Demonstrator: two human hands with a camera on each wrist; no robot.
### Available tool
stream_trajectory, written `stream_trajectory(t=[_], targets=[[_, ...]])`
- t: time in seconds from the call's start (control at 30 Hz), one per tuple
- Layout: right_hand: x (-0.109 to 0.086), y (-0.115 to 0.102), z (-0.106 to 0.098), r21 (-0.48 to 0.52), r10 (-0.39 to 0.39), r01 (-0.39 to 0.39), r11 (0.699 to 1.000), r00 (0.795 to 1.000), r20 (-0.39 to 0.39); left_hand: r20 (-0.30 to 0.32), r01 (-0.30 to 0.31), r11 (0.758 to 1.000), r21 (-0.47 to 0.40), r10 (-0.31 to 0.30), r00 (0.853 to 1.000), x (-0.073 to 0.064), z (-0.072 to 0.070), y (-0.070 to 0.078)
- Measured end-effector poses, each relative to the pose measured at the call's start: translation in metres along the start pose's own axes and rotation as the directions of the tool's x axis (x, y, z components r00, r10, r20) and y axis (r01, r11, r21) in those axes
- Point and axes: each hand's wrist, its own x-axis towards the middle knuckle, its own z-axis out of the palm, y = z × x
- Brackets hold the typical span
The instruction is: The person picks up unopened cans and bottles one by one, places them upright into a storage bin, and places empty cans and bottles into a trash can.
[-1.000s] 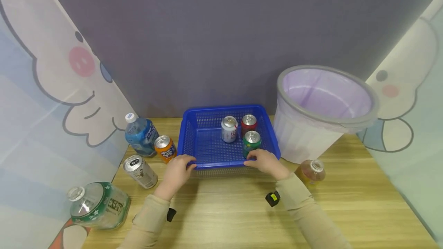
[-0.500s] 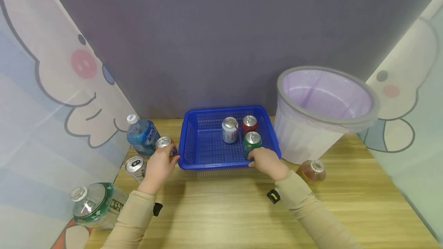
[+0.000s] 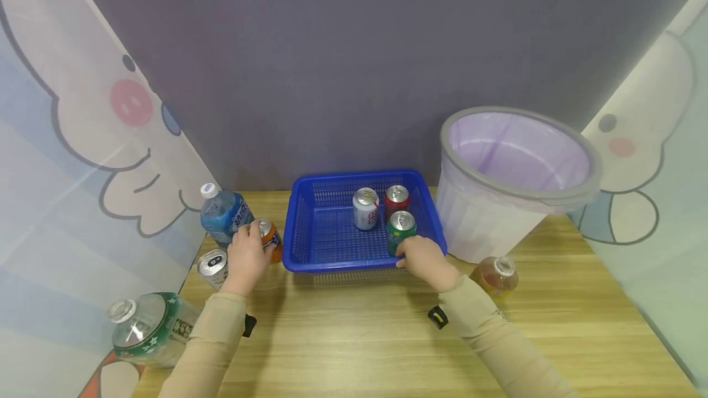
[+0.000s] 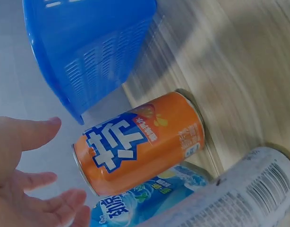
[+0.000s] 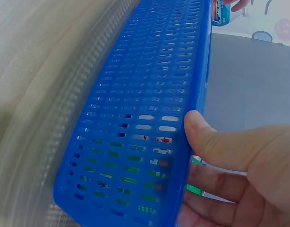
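Observation:
My left hand is just above the orange soda can, thumb and fingers spread near its top end without gripping it. The can stands upright on the table, left of the blue plastic basket. At the basket's front right, my right hand pinches the rim, thumb outside and fingers inside. Within the basket stand a green can, a red can and a white can. The green can is right beside my right fingers, partly covered by them.
A blue-labelled bottle, a white can and a large green-labelled bottle are on the left. The lined bin stands right of the basket, with a small amber bottle before it. A grey wall rises behind.
My left hand has let go of the basket's front left rim and moved left to the orange can. The right hand stays on the rim, and the basket keeps its place.

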Motion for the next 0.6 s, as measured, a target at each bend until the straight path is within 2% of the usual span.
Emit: stream_trajectory(t=[0.3,0.5,0.6], targets=[[0.000,0.003,0.002,0.021,-0.003,0.003,1.000,1.000,-0.003,0.103,0.061,0.998,-0.002,-0.061,0.993,0.010,0.000,0.001],[0.000,0.003,0.003,0.023,0.003,-0.003,1.000,1.000,-0.005,0.214,0.104,0.995,-0.005,-0.100,0.972,0.017,0.003,0.001],[-0.001,0.003,0.004,0.029,-0.002,0.003,1.000,1.000,-0.005,0.248,0.138,0.990,-0.006,-0.132,0.960,0.020,0.006,-0.003]])
